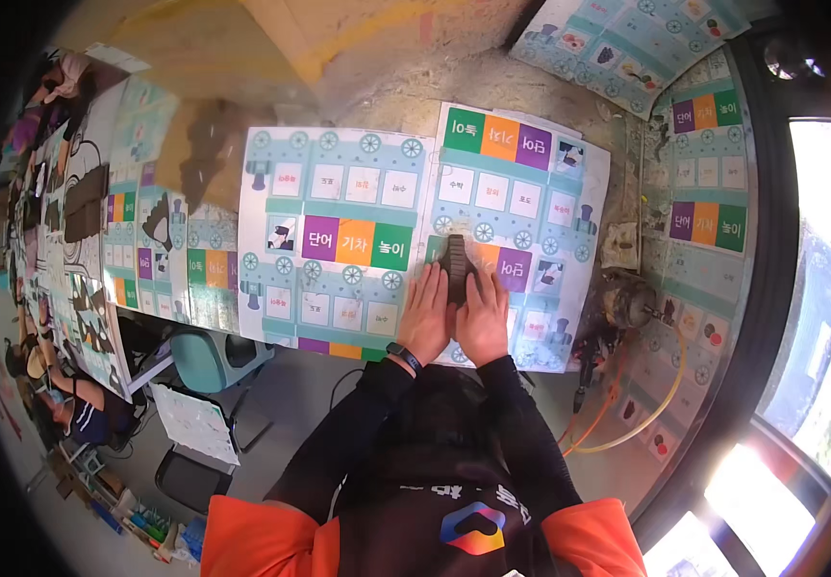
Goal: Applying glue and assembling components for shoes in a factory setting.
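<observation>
Printed sheet (339, 212): white, pale teal bands, wheel motifs, purple/orange/green blocks. Hand tool (457, 258): near-black, ribbed. Sleeves (329, 452): black, orange-red above. Chair (202, 362): muted teal.

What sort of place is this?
It looks like a small workshop, perhaps for printing or crafts: colourful printed sheets lie on a stained work surface, what seems to be a power tool sits near coloured hoses, and other people are at the left.
</observation>
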Demonstrator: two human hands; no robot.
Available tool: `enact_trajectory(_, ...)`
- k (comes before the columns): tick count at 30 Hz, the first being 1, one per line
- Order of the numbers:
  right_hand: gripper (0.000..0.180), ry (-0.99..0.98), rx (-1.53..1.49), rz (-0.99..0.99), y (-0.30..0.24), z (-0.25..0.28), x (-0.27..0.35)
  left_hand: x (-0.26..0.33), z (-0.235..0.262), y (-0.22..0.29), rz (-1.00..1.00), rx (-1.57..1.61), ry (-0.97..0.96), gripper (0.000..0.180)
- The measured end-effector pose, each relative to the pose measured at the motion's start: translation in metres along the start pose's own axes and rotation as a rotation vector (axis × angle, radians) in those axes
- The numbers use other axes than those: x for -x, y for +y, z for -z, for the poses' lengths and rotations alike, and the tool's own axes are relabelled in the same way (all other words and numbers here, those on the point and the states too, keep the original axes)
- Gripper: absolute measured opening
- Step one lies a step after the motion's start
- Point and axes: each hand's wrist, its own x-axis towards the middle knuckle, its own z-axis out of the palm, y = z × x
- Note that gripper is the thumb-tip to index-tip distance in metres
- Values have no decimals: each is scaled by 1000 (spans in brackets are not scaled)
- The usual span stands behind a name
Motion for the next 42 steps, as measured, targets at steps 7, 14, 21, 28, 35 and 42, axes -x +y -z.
enact_trajectory(7, 56, 87, -112, -21, 4, -7, -20, -32, 14, -7, -2, 1, 95, 59)
enact_trajectory(14, 58, -10, -45, -57, 0, -10, -27, -35, 11, -11, -11, -85, 41, 56)
enact_trajectory(21, 59, 10, -31, -69, -3, -2, -34, -34, 11, -12, -10, -88, 47, 56)
enact_trajectory(28, 41, 182, -185, 1, 1, 3, -56, -34, 14, -13, -15, -57, 58, 56)
enact_trajectory(35, 27, 225, -194, 13, 6, -2, -66, -43, 22, -20, -71, -48, 114, 54)
enact_trajectory(42, 27, 217, -165, 16, 4, -2, -65, -43, 21, -14, -87, -78, 67, 56)
